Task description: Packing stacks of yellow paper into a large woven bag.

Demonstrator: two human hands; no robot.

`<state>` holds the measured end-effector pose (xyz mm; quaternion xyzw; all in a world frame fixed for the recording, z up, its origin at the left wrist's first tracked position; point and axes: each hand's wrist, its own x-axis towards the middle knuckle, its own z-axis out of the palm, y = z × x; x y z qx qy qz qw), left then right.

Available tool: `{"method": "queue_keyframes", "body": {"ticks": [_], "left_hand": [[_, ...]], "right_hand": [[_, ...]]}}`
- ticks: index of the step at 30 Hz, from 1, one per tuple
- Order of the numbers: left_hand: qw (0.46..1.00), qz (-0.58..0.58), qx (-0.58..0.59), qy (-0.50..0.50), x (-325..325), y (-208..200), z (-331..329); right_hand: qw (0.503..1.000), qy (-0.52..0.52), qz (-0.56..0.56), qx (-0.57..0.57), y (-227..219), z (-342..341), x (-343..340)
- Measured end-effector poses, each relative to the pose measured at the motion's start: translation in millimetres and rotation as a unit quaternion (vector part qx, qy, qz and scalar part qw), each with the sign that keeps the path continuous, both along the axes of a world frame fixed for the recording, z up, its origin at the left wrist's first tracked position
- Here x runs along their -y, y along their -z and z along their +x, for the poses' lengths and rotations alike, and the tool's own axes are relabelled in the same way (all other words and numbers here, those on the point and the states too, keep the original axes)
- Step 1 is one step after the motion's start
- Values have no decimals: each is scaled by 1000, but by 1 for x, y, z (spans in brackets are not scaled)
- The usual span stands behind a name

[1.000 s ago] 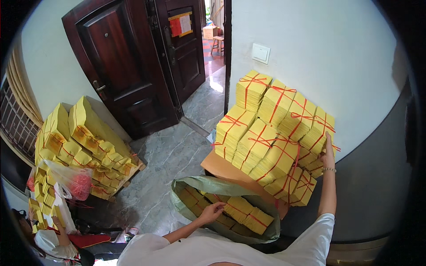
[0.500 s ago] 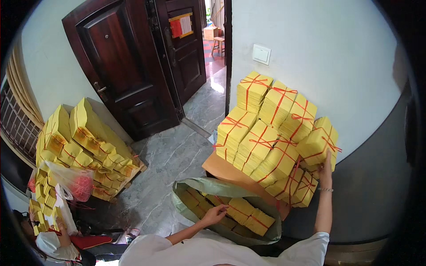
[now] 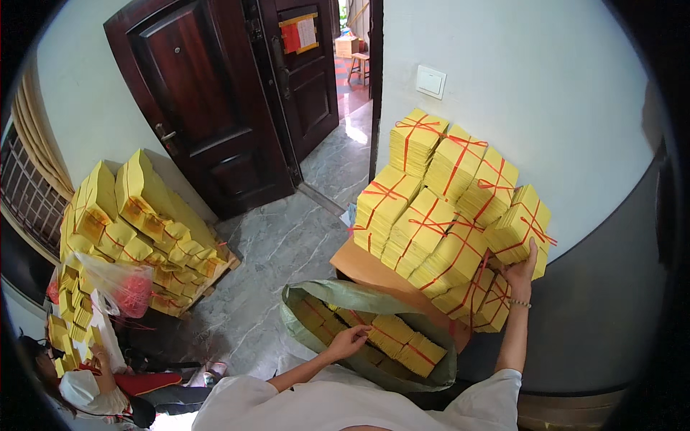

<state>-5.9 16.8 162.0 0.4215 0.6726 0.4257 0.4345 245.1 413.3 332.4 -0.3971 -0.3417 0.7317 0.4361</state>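
My right hand (image 3: 522, 271) grips the near lower side of a bundle of yellow paper (image 3: 519, 224) tied with red string, at the right end of a stack. Its thumb lies against the bundle's face and its other fingers are partly hidden underneath. My left hand (image 3: 348, 342) hovers over a green woven sack (image 3: 338, 289), its fingers loosely stretched beside the tied yellow bundles (image 3: 407, 343) inside. Nothing shows in that hand. More red-tied yellow bundles (image 3: 424, 228) are piled against the wall, on a brown board-like surface (image 3: 352, 267).
At the left, another heap of yellow paper (image 3: 118, 215) rests on a pallet (image 3: 228, 267), beside a plastic bag of red string (image 3: 133, 291). A co-worker (image 3: 86, 388) handles small yellow stacks at lower left. A dark wooden door (image 3: 201, 108) stands ajar behind the grey tiled floor (image 3: 266, 237).
My right hand has shifted slightly left and down, with more of its fingers showing under the end bundle. My left hand stays over the sack. The whole view has shifted a little.
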Motion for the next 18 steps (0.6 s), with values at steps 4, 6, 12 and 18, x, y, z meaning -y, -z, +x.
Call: {"method": "queue_keyframes", "body": {"ticks": [4,6,12,18], "left_hand": [[1000,11,4,-1,2,-3,1],[999,-4,29,13,-2,-14,3],[992,80,95,-8,-17,-26,6],[972,118,202,-5,-39,-81,13]], "right_hand": [[995,92,-18,-27,-8,-7,8],[993,114,-20,-28,-17,-10,17],[983,167,14,-78,-41,-9,68],[962,142,77,-219,-37,-6,156]]}}
